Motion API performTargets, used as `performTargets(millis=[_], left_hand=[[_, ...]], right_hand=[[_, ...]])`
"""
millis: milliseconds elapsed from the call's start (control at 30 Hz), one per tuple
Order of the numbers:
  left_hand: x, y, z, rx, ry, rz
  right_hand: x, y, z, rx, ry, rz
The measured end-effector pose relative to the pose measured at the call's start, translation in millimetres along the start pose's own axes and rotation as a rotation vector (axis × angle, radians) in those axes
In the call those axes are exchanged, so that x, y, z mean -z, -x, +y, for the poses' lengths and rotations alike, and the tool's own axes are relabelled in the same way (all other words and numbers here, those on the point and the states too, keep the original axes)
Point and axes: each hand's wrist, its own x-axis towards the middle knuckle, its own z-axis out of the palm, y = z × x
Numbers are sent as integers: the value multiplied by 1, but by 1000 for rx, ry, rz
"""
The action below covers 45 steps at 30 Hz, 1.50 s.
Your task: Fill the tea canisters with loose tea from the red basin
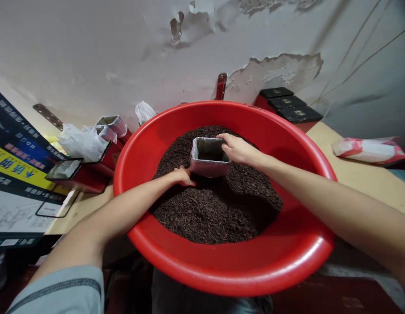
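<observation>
A big red basin (287,257) holds a heap of dark loose tea leaves (218,205). A small square box with a silvery lining (209,157) sits tilted on top of the heap, its mouth open and dark inside. My right hand (237,148) grips the box's right rim, fingers curled over the edge. My left hand (182,176) rests in the leaves at the box's lower left corner, its fingers curled into the heap and partly hidden.
Several red boxes with silvery liners and a plastic bag (83,141) stand left of the basin. Printed cardboard (15,165) lies at far left. Red boxes with black lids (289,107) sit behind. A red-and-white packet (369,150) lies at right. Peeling wall behind.
</observation>
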Motion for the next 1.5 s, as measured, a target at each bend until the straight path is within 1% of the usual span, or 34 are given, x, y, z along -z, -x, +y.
performTargets(millis=[33, 100, 167, 200, 300, 367, 433, 533, 633, 700, 733, 800, 833, 900, 1000, 1100, 1233, 1367, 1500], left_hand=[[5, 2, 2, 17, -2, -23], [15, 7, 4, -2, 11, -48], [25, 12, 3, -16, 44, -51], [30, 14, 1, 4, 66, -44], [45, 21, -5, 102, 202, 2], [55, 29, -10, 148, 349, 69], [65, 37, -14, 157, 530, 165], [79, 45, -19, 120, 788, 329], [91, 45, -18, 47, 961, 554], [96, 41, -11, -32, 971, 742], [98, 40, -5, -80, 932, 834], [100, 37, 10, -199, 791, 981], [101, 36, 19, -268, 710, 1021], [102, 35, 35, -421, 575, 1027], [101, 29, 51, -621, 461, 930], [96, 20, 54, -726, 392, 854], [86, 14, 49, -759, 234, 800], [80, 20, 46, -727, 46, 725], [77, 23, 43, -704, -24, 702]], right_hand=[[1, -1, 2, 1, -7, 13], [4, -1, 3, 1, -26, 26], [7, 1, 0, -10, -33, 20], [9, 2, -2, -13, -30, 15], [12, 5, -6, 10, -27, 29], [13, 4, -6, 28, -34, 57], [13, 3, -5, 33, -27, 66], [13, 2, -3, 21, 19, 14], [10, 0, -2, 10, 70, -44], [7, -2, 1, 23, 84, -51], [5, -3, 2, 31, 85, -52], [4, -5, 5, 45, 77, -66], [5, -6, 5, 46, 70, -79], [7, -6, 5, 34, 57, -110], [12, -6, 3, 3, 59, -136], [15, -4, 3, 18, 69, -128], [15, -4, 6, 63, 50, -102], [14, -4, 8, 60, 53, -108], [13, -4, 7, 47, 87, -110]])
